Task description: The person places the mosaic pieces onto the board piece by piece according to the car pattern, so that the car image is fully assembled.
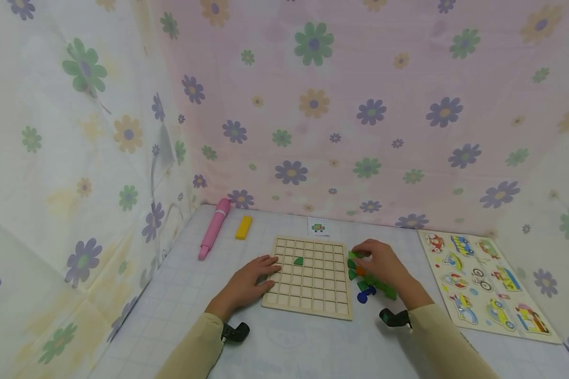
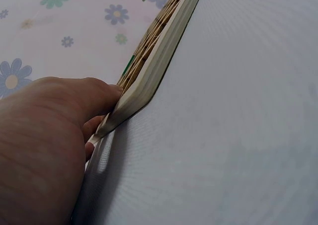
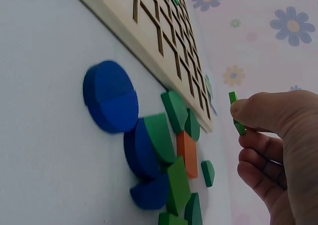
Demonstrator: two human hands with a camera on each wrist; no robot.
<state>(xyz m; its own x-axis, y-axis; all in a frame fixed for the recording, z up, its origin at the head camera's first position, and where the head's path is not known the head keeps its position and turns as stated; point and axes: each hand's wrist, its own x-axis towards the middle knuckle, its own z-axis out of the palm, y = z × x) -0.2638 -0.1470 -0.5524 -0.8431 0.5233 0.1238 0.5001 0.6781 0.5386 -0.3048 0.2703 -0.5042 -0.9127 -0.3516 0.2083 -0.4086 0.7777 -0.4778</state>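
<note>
- Right hand (image 1: 383, 263) pinches a green piece (image 3: 240, 128) by the grid board's (image 1: 313, 281) right edge.
- Left hand (image 1: 244, 282), relaxed, touches the grid board's left edge.
- Placing seems underway; next likely calls for aligning the green piece over the grid board.

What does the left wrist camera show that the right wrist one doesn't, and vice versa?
Only the left wrist view shows the left hand touching the wooden grid board. Only the right wrist view shows the loose blue pieces and orange piece beside that board. Both share the board, the green piece on it, the flower-patterned backdrop, and the right hand holding a light green piece, though the left view barely catches it.
</note>
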